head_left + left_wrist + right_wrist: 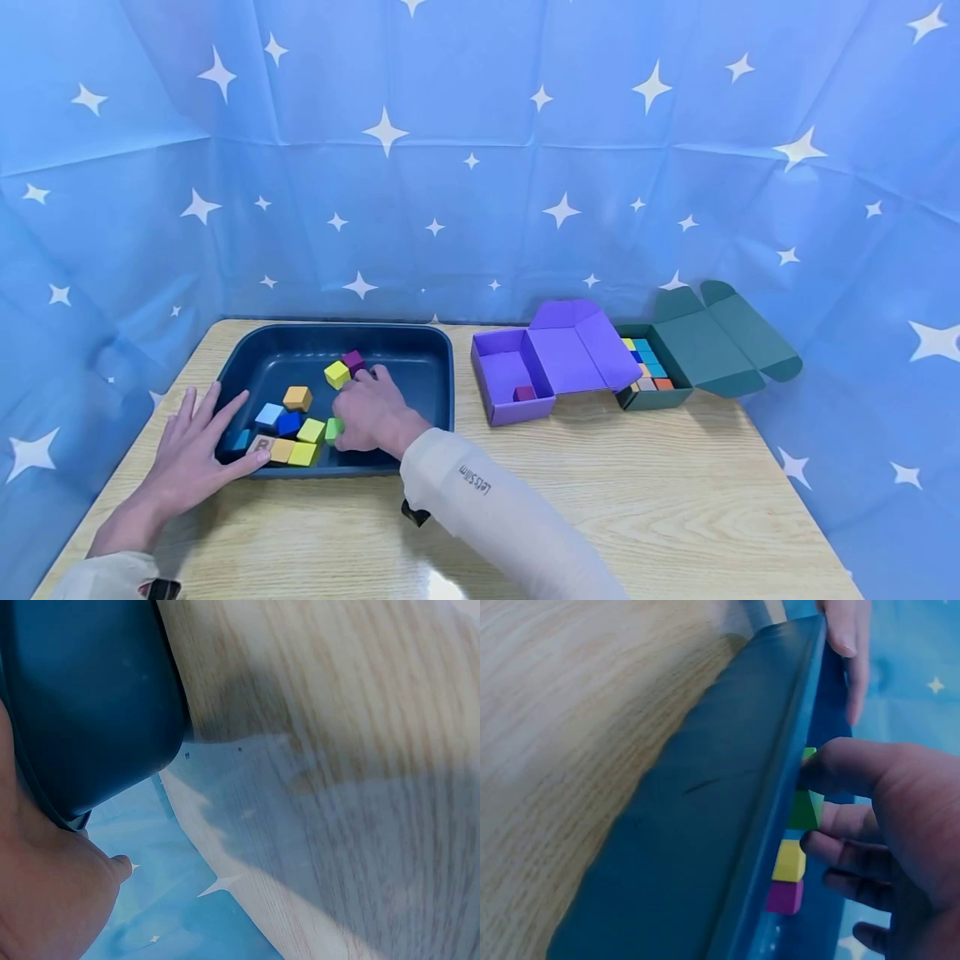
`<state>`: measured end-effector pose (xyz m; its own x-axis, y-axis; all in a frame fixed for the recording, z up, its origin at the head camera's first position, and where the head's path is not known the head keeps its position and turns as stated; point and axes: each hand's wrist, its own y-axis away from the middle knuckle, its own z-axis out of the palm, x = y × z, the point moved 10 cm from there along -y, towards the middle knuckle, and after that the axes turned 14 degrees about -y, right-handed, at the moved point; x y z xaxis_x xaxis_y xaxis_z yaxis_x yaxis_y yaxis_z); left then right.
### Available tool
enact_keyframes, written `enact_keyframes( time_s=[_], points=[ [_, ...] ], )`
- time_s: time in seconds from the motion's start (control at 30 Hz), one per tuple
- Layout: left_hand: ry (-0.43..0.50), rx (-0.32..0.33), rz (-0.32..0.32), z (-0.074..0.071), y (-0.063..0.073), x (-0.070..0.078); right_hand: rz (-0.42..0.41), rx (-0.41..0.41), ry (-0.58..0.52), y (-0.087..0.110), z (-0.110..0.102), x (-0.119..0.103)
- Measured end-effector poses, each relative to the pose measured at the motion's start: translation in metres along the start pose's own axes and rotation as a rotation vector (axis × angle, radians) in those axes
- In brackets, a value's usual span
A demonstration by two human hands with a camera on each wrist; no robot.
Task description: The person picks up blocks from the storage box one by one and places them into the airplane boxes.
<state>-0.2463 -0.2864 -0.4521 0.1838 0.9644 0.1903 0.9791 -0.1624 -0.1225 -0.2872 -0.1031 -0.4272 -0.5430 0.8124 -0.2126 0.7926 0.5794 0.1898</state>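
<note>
A dark blue tray (258,342) holds loose coloured cubes. In the head view my right hand (375,414) reaches over its near rim. Its thumb and fingers pinch a green cube (805,809), partly hidden by the thumb in the right wrist view. My left hand (193,450) lies with spread fingers over the tray's left edge, its thumb tip beside a wooden cube marked with a letter (262,444). Close to the green cube are a yellow cube (311,431) and a dark blue cube (288,424). Farther back sit another yellow cube (337,375) and a purple cube (353,361).
Right of the tray stands an open purple box (519,412) with one dark red cube (524,392) inside. Beside it, a dark green box (660,399) with its lid folded back holds rows of cubes. A blue star-patterned cloth (480,192) hangs behind the wooden table (675,500).
</note>
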Motion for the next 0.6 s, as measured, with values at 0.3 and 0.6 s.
enact_keyframes(
  time_s=[0.3,0.6],
  points=[
    [0.008,0.001,0.006,0.001,0.000,0.000,-0.013,0.026,-0.005,0.007,-0.013,0.015],
    [0.011,-0.008,0.007,0.002,-0.001,-0.001,-0.044,0.059,0.008,0.024,-0.040,0.052]
  ],
)
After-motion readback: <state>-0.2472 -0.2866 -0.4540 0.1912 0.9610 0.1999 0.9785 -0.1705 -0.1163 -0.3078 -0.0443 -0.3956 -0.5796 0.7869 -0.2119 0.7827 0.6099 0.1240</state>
